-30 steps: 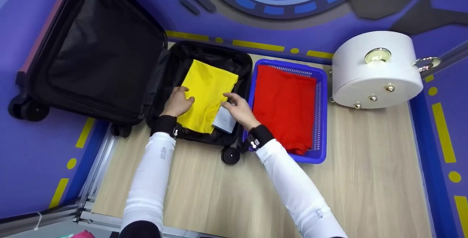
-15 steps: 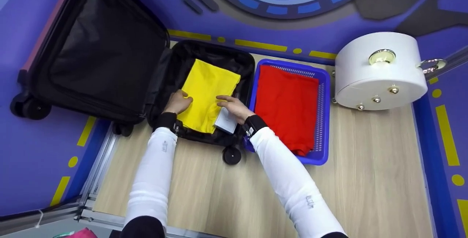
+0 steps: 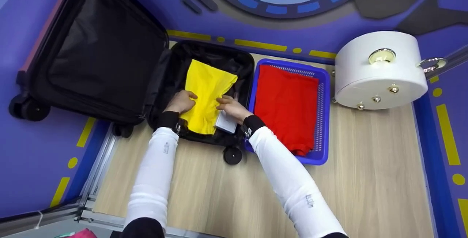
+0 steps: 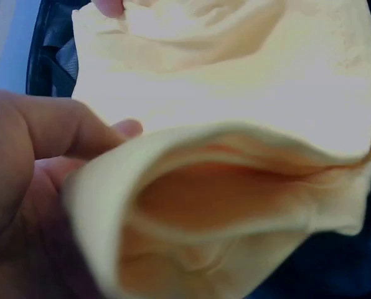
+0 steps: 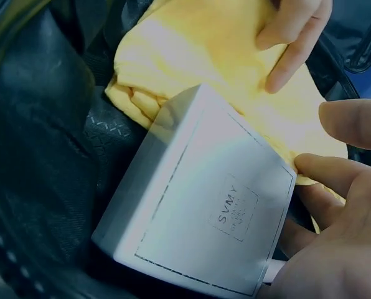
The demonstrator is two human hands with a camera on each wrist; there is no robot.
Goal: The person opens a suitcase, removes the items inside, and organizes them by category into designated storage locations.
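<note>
A folded yellow garment (image 3: pixel 204 84) lies in the near half of the open black suitcase (image 3: pixel 234 60). My left hand (image 3: pixel 181 101) pinches its left edge; in the left wrist view, the fabric there lifts into a gaping fold (image 4: pixel 210 193) beside the fingers. At the garment's right edge is my right hand (image 3: pixel 234 108), its fingers bent around the cloth's border. In the right wrist view, the thumb (image 5: pixel 353 123) lies over the cloth and the fingertips are at its edge. A pale printed box (image 5: pixel 210 199) sits beside the right hand, partly overlapped by the garment.
The suitcase lid (image 3: pixel 98 55) leans open against the wall at left. A blue basket (image 3: pixel 321 121) holding folded red cloth (image 3: pixel 285 110) stands right of the suitcase. Farther right is a white rounded case (image 3: pixel 376 70) with metal feet. Wooden floor (image 3: pixel 204 194) lies in front.
Both hands have closed in on the garment's sides; the right hand's extended fingers are now bent. The cloth has narrowed and creased between the hands. Suitcase and basket are unmoved.
</note>
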